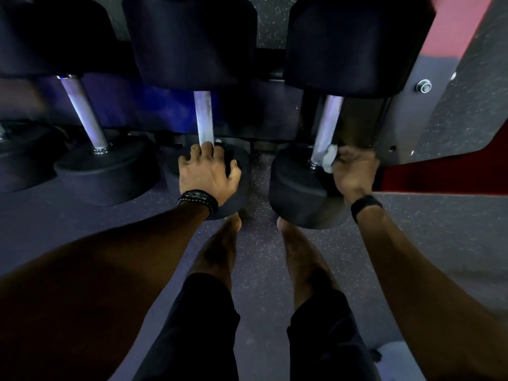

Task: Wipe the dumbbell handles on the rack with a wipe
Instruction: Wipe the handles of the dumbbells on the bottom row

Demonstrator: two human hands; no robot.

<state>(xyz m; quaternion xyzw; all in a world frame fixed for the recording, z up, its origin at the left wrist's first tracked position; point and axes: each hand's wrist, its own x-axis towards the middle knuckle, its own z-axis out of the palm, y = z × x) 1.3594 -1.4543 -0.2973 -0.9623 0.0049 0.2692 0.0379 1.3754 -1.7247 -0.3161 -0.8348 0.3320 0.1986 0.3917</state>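
At right of centre, the right hand (pixel 354 171) pinches a white wipe (pixel 330 158) against the rightmost handle (pixel 327 127). The left hand (pixel 209 171) grips the middle dumbbell (pixel 233 171), seemingly bracing. Next: rub upward along the bar.

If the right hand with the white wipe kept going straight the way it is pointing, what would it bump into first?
Most likely the metal handle of the rightmost dumbbell. The right hand holds the white wipe right beside the handle's lower end, so the wipe would press on it first. Depth is hard to judge; they may already touch.
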